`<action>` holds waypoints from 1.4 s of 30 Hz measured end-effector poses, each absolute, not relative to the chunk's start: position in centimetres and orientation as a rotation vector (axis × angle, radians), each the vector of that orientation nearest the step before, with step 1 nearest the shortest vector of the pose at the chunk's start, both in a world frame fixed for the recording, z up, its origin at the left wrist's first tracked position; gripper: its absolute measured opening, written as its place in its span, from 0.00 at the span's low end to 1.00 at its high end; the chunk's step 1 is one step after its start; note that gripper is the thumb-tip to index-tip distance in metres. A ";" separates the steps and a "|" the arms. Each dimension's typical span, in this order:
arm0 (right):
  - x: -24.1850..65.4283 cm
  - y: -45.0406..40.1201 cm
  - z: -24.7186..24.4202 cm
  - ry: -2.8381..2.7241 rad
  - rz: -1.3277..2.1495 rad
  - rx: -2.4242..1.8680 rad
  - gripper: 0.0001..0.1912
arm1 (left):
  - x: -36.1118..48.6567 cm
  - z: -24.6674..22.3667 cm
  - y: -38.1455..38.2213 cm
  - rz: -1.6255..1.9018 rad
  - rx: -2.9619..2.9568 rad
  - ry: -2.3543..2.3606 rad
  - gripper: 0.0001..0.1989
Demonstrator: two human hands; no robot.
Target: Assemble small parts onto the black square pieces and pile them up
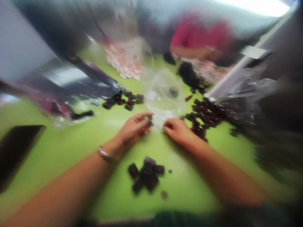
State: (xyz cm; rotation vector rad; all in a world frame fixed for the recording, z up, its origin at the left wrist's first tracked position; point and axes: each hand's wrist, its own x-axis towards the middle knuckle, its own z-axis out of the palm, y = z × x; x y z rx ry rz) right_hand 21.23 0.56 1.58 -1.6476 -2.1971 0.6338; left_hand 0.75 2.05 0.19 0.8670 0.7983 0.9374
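Observation:
My left hand [135,127] is closed, with a small black part [150,120] pinched at its fingertips. Across from it, my right hand [178,130] has its fingers curled together at the edge of a heap of small white pieces [161,118]. Blur hides whatever those fingers hold. The white pieces spill at the mouth of a clear plastic bag [164,91], just beyond both hands. Nearer to me lies a cluster of black blocks with red marks [145,173].
More black parts are piled at right [205,115] and back left [129,100]. Pink-and-white pieces [125,64] lie farther back. A dark flat object [19,148] rests at left. Across the green table [109,195] sits a person in a pink top [201,34].

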 end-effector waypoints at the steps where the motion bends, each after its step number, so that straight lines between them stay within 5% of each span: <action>1: 21.1 0.5 1.4 -2.205 0.619 -1.618 0.05 | 0.8 0.2 2.0 0.936 0.870 0.799 0.22; 23: 19.1 -0.9 1.4 -2.318 0.351 -1.839 0.10 | 0.7 0.0 2.0 0.911 0.828 0.750 0.22; 42: 19.0 -1.1 3.1 -1.693 0.909 -1.312 0.05 | 1.6 0.5 1.1 0.755 0.814 0.648 0.19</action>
